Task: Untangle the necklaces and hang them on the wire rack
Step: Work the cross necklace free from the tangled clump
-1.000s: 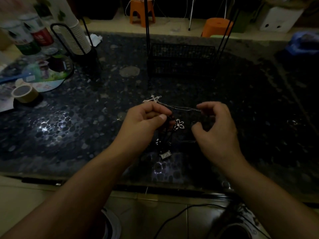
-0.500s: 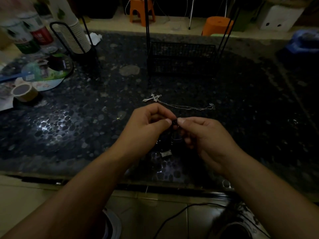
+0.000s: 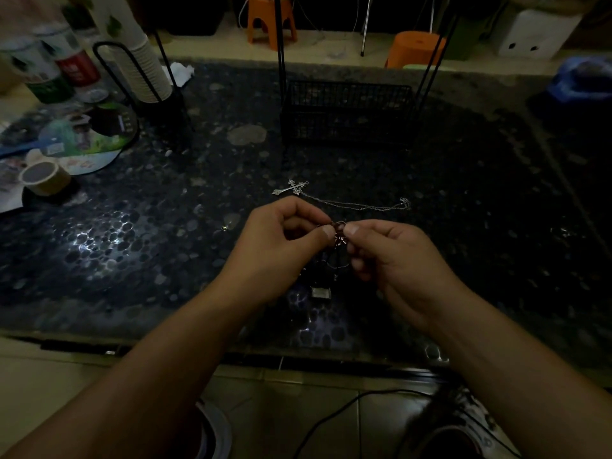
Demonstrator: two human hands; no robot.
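My left hand (image 3: 281, 246) and my right hand (image 3: 394, 260) meet above the dark pebbled table (image 3: 165, 226). Both pinch a tangle of dark-corded necklaces with a small flower pendant (image 3: 339, 237) between the thumbs. A rectangular pendant (image 3: 320, 293) dangles from the tangle just below the hands. A silver cross necklace (image 3: 295, 188) lies stretched on the table just beyond my fingers, its chain running right. The black wire rack (image 3: 347, 111) stands at the far middle of the table, its thin uprights rising out of view.
A black cup holder with stacked paper cups (image 3: 142, 71) stands at the far left. Near it are cans (image 3: 53, 74), a round printed fan (image 3: 82, 140) and a tape roll (image 3: 44, 177). Orange stools (image 3: 271, 18) stand on the floor beyond. A cable (image 3: 331, 422) runs below the table's near edge.
My right hand let go of the silver chain, which now lies on the table, and moved left to meet my left hand at the flower pendant.
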